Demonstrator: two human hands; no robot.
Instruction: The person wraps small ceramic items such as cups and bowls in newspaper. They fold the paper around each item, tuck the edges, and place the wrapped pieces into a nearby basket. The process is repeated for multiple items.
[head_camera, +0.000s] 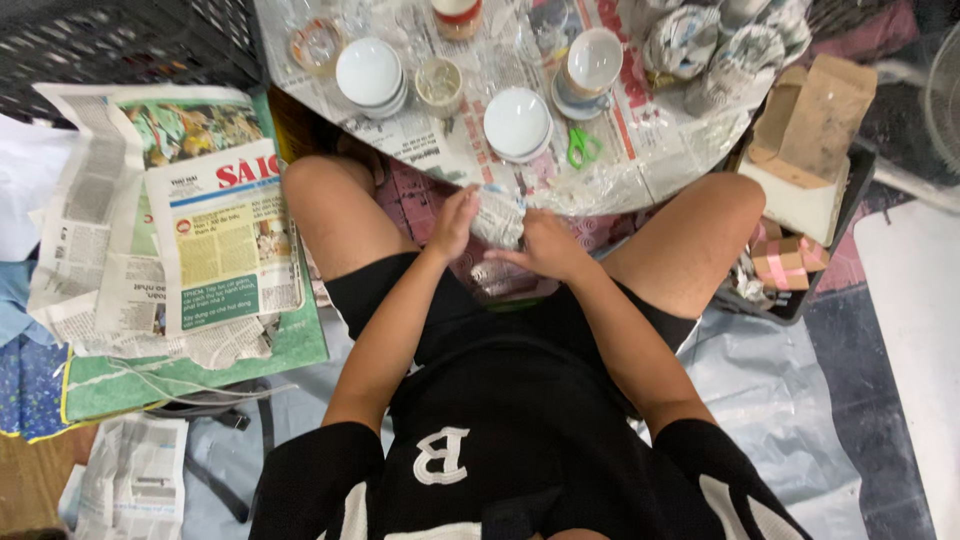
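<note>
Both my hands close around a newspaper-wrapped bundle (497, 215) held between my knees, just below the table edge (640, 185): my left hand (455, 222) presses its left side with fingers upright, and my right hand (545, 245) cups it from below and the right. On the table above lie green scissors (581, 148) and upturned white bowls (517, 122); a newspaper stack (190, 220) sits to my left.
</note>
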